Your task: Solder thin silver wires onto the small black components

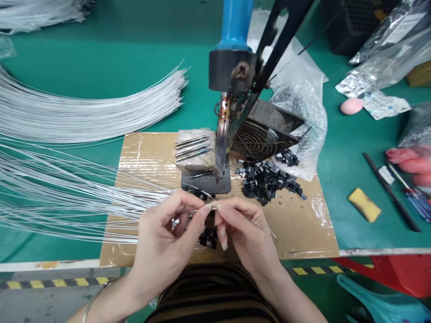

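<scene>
My left hand [164, 246] and my right hand [251, 237] meet fingertip to fingertip over the cardboard. Each pinches a thin wire [261, 225], whose free end sticks out past my right hand; the pinched spot itself is hidden by the fingers. Just above them, a soldering iron [235, 27] hangs tip down on a stand. Small black connectors [208, 237] lie below and behind my hands, partly covered. Loose white wires [131, 197] run in from the left toward my left hand. Right of the iron is a heap of black connectors [266, 179].
A cardboard sheet [303, 229] covers the green bench's front. Behind it stand a block with metal rods [193, 163], a small fan [266, 139] and bubble wrap [303, 107]. A thick wire bundle [101, 114] lies left; a yellow sponge [364, 204] lies right.
</scene>
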`<state>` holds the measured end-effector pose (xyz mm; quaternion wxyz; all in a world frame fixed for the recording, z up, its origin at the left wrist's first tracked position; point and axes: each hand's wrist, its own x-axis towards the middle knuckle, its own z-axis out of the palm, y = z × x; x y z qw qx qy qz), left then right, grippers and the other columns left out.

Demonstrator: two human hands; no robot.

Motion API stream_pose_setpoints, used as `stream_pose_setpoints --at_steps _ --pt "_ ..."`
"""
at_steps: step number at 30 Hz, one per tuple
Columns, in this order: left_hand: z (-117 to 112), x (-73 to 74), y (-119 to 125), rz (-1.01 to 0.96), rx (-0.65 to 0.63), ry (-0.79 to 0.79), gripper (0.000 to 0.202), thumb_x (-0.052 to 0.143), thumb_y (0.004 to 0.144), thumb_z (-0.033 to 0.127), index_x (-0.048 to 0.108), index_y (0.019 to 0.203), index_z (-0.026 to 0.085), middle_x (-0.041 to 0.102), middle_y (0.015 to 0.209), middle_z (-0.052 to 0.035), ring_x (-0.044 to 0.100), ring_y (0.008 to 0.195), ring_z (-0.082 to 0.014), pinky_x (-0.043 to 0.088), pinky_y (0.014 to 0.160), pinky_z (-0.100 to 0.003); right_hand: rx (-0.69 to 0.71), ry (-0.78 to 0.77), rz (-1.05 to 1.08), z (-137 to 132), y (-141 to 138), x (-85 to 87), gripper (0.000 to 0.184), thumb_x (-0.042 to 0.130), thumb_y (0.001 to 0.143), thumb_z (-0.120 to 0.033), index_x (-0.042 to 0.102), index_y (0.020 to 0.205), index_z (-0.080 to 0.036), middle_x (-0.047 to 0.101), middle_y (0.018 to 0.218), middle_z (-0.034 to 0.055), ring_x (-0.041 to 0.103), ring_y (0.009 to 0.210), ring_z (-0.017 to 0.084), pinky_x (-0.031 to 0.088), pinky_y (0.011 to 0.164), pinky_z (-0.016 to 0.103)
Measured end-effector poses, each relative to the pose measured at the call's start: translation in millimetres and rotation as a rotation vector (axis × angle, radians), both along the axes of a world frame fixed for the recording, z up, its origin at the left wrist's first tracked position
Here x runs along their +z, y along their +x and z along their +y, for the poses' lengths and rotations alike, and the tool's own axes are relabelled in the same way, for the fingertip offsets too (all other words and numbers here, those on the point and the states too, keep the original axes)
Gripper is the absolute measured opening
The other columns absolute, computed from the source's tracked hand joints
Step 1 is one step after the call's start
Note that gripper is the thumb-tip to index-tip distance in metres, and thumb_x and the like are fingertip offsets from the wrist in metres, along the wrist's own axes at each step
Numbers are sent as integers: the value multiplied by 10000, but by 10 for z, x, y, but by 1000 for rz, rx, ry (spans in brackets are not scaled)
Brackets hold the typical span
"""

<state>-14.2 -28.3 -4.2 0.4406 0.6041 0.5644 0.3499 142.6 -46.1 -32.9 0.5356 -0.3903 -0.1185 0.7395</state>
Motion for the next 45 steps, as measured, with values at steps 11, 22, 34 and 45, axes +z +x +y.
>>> stream_pose_setpoints --at_steps 11,22,34,45 --pt "-81 -115 78 64 91 120 79 715 957 177 710 892 221 714 713 23 602 586 -101 453 522 -204 -64 -20 1 -7 -65 -3 107 871 838 -313 878 819 -208 723 655 -13 576 453 47 504 436 140" --pt "-12 -47 122 -59 159 40 95 742 926 161 722 854 220 716 685 36 587 548 -84 450 495 -171 -86 28 -74 -7 -51 11 152 854 876 -380 890 905 -236 764 761 16 641 556 100 589 509 207" --pt "-15 -33 85 -50 139 78 116 762 898 125 757 854 232 716 680 49 578 539 -78 453 500 -172 -63 118 -226 -19 -36 -29 62 858 906 -318 882 926 -264 772 748 -13 670 545 91 605 553 209" --pt "-46 -75 92 -22 137 122 99 762 915 140 753 877 231 716 728 29 602 589 -97 457 520 -202 -53 108 -228 -42 -12 -31 70 857 903 -322 874 910 -255 762 738 -10 657 533 99 575 524 222"
